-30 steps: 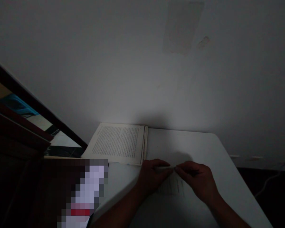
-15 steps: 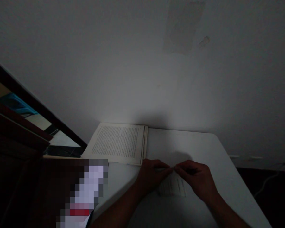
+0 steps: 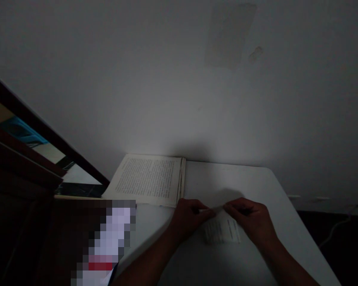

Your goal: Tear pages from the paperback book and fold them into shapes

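Pinching 1 paper slip (image 3: 222,230) w/ left hand (image 3: 188,219) + right hand (image 3: 250,222); 1 open book (image 3: 147,179) nearby

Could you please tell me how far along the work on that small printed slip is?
Done: the printed slip sits over the white table, apart from the open book. In hand: left hand and right hand pinch its top edge. Left: no finished fold or tear shows in this dim light, so it looks early.

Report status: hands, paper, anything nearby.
Left hand, right hand pinch small white printed paper slip at top edge. Open printed book lies to its left.
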A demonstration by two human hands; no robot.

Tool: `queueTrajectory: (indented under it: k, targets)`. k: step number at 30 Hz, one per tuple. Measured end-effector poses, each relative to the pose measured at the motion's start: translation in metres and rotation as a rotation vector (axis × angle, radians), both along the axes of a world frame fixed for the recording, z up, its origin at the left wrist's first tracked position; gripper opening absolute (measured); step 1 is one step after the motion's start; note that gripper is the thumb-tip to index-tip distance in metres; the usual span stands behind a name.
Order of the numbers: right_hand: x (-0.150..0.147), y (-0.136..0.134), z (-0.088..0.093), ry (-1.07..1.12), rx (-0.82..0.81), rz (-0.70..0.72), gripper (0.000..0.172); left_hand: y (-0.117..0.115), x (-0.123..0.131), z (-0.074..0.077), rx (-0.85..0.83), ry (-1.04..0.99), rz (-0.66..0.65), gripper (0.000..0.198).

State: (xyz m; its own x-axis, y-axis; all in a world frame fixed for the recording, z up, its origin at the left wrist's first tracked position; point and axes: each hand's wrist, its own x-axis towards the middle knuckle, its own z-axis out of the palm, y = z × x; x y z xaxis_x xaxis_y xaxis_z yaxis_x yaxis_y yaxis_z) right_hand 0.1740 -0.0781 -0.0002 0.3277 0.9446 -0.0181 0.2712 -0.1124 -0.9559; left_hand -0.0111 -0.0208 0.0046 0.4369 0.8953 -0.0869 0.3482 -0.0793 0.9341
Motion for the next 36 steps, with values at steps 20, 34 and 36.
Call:
queueTrajectory:
  k: [20,34,36]
  targets:
    - [0.008,0.003,0.003,0.054,-0.02,-0.085,0.017,0.004,0.001,-0.006,-0.234,-0.178,-0.041,0.028]
    - [0.009,0.004,0.003,0.171,0.032,-0.089,0.017,0.004,0.0,0.002,-0.17,-0.18,-0.088,0.041]
    - [0.009,0.004,0.004,0.175,0.029,-0.116,0.017,0.003,0.0,0.002,-0.183,-0.179,-0.105,0.041]
